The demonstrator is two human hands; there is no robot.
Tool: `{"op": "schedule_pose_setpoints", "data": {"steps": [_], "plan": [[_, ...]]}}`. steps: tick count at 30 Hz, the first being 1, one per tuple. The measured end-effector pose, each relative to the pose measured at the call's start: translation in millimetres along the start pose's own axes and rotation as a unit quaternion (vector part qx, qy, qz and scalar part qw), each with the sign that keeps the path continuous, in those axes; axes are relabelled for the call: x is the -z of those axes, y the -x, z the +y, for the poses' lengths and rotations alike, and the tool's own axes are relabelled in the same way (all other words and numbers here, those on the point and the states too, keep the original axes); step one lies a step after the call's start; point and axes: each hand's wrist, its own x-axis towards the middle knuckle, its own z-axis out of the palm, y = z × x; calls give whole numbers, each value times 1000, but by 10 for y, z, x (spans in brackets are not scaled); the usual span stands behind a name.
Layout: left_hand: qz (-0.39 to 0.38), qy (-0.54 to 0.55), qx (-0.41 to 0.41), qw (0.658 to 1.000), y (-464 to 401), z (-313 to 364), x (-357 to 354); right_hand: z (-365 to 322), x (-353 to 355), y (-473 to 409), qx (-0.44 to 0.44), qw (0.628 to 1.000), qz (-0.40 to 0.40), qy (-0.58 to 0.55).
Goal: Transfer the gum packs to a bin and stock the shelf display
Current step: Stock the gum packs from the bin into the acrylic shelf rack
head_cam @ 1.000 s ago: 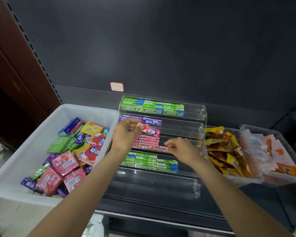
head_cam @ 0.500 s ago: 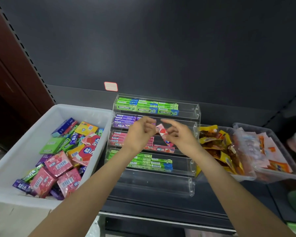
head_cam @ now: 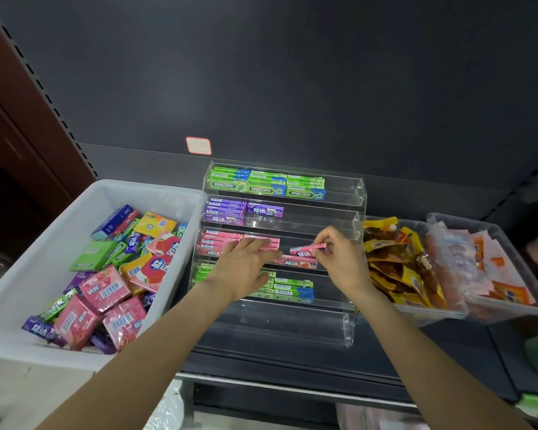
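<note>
From the head view, my right hand (head_cam: 339, 259) pinches a pink gum stick (head_cam: 308, 249) by its right end, long axis running left to right, parallel to the front lip of the clear display rack (head_cam: 353, 231). It hangs just above the pink tier's right half, over a pink pack lying there. My left hand (head_cam: 246, 265) lies flat with straight fingers on the pink stacks at that tier's left. I judge the right hand sets it down.
</note>
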Motion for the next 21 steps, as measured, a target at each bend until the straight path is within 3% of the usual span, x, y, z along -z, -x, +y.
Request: {"op": "schedule_pose_setpoints", "data": {"steps": [4, 8, 15, 21], "plan": [[0, 9, 2, 1000, -21, -1, -9, -4, 2, -43, -2, 994, -100, 42], [9, 23, 7, 1000, -19, 0, -14, -70, -34, -85, 12, 988, -141, 64], [85, 78, 37, 993, 30, -25, -10, -176, -104, -102, 21, 983, -153, 100], [188, 145, 92, 967, 248, -254, 84, -452, -188, -66, 83, 986, -105, 103]]}}
